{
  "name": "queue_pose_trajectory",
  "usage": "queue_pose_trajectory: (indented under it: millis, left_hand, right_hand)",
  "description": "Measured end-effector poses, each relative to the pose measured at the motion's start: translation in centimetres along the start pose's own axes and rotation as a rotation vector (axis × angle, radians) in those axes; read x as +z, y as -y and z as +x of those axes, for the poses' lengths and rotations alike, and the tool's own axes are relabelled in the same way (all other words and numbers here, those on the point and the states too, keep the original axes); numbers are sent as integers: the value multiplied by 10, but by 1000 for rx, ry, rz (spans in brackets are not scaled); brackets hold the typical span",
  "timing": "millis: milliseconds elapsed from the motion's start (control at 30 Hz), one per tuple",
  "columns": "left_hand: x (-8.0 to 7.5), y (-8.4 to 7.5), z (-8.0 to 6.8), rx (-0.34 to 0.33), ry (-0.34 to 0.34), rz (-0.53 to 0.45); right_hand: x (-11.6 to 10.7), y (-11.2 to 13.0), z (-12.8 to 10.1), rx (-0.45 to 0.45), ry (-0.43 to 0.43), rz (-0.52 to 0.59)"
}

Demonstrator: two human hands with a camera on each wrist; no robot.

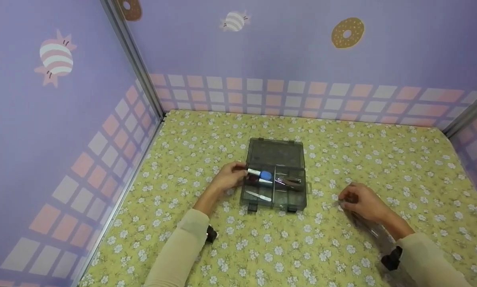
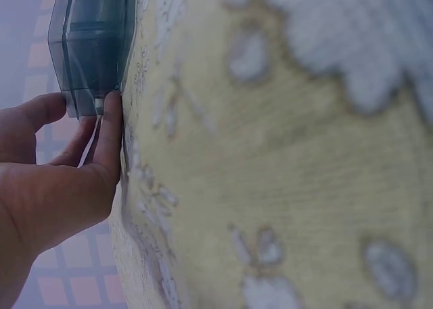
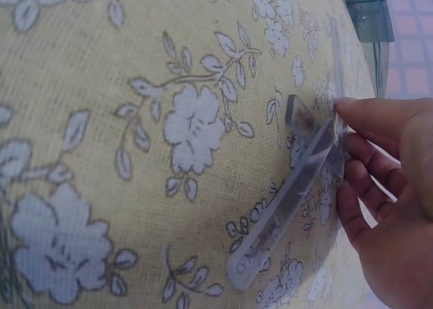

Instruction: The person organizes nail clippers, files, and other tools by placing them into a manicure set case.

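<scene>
A smoky see-through compartment case [image 1: 276, 153] lies on the cloth, its lid laid back. My left hand [image 1: 228, 176] holds the case's left side, with thumb and fingertips against the wall [image 2: 88, 99]. In its left half lie a small item with a blue end [image 1: 265, 175], a dark and white item [image 1: 258, 180] below it, and a white-handled file-like tool [image 1: 259, 196]. The right half holds metal tools [image 1: 288, 181], their kind unclear. To the right, my right hand [image 1: 362, 202] pinches a clear plastic strip [image 3: 281, 214] with a rounded end and faint print, low over the cloth.
A yellow floral cloth [image 1: 278, 250] covers the table. Another clear flat piece [image 3: 301, 114] shows beside the strip. Patterned purple walls [image 1: 278, 52] stand at the back and sides. Two clasps [image 1: 252, 207] stick out from the case's front edge.
</scene>
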State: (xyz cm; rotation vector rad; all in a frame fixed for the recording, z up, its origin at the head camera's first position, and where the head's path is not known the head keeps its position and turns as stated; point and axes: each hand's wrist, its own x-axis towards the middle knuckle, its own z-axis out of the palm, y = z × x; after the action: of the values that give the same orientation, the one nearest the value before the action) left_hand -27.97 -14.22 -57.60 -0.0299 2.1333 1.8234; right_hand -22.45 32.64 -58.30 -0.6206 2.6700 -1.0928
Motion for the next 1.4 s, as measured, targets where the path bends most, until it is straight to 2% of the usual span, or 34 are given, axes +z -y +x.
queue_pose_trajectory:
  millis: [300,600,933,1100,1400]
  left_hand:
    - [5,4,-2,-5,10,6]
    - [0,-1,-4,32,3,87]
    - [-2,-1,-3,20,-33,26]
    - [1,0,-3,38,-23,58]
    - [2,1,-3,61,-16,96]
  right_hand:
    - [2,-2,-5,1,9,11]
    - [6,-1,-4,-13,11,49]
    - [5,2,4,-27,6,45]
    - [2,2,1,-1,34,74]
    - [-2,5,0,-16,42,13]
